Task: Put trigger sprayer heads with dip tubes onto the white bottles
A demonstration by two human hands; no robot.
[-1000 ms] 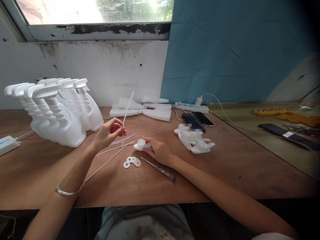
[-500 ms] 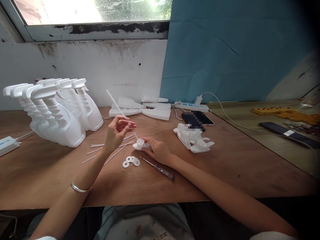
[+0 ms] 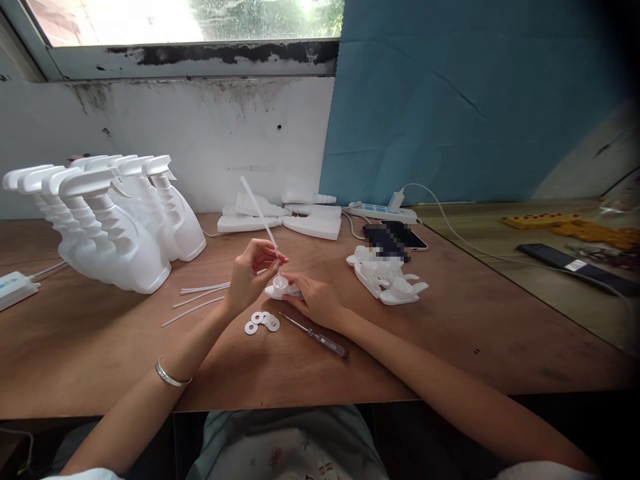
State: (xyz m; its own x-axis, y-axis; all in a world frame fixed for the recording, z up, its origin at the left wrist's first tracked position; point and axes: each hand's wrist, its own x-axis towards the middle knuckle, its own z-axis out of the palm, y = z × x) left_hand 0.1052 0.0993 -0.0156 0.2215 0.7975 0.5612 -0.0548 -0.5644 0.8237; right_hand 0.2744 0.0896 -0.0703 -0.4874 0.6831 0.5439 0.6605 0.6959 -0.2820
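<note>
The thin white tube (image 3: 259,215) leaned less than before, toward eleven o'clock; left grip (image 3: 253,270) pinched it, right grip (image 3: 320,299) the sprayer head (image 3: 273,292).

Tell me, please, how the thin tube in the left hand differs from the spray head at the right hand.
The tube is long and slender, while the spray head is short and chunky with a round, open collar. The tube slants upward, pinched in the left hand; the spray head sits low at the table, held by the right hand. Both look white.
</note>
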